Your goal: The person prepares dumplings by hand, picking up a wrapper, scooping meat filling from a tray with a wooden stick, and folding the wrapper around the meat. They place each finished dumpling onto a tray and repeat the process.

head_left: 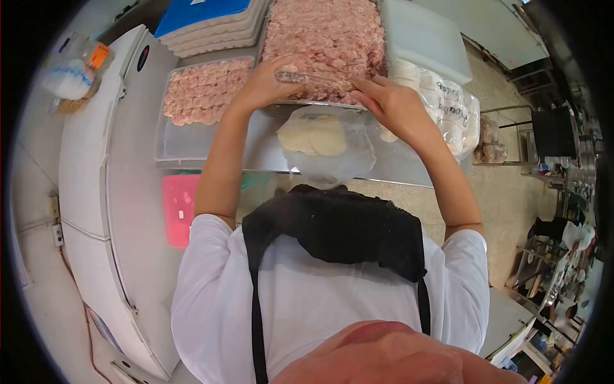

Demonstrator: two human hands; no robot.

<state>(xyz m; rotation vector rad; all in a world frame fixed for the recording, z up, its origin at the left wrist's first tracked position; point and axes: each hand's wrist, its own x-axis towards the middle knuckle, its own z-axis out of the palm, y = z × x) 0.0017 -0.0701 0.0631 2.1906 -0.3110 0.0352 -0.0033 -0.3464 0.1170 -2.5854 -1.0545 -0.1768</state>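
My left hand (267, 84) is over the near left corner of a deep tray of pinkish ground meat (323, 38). Its fingers are curled, and what they hold is hidden. From there a narrow, meat-smeared tool (299, 78), like a spatula or spoon, reaches across to my right hand (393, 102), whose fingers pinch its right end above the meat. Just below the tray, a pale flat stack of dough rounds (313, 136) lies on clear plastic on the metal table (256, 137).
On the left, a plastic tray (185, 150) holds rows of filled pieces (208, 89). Stacked trays with a blue lid (201, 16) stand behind it. At right are wrapped white packs (451, 105) and a translucent container (428, 41). A white fridge (115, 192) is at far left.
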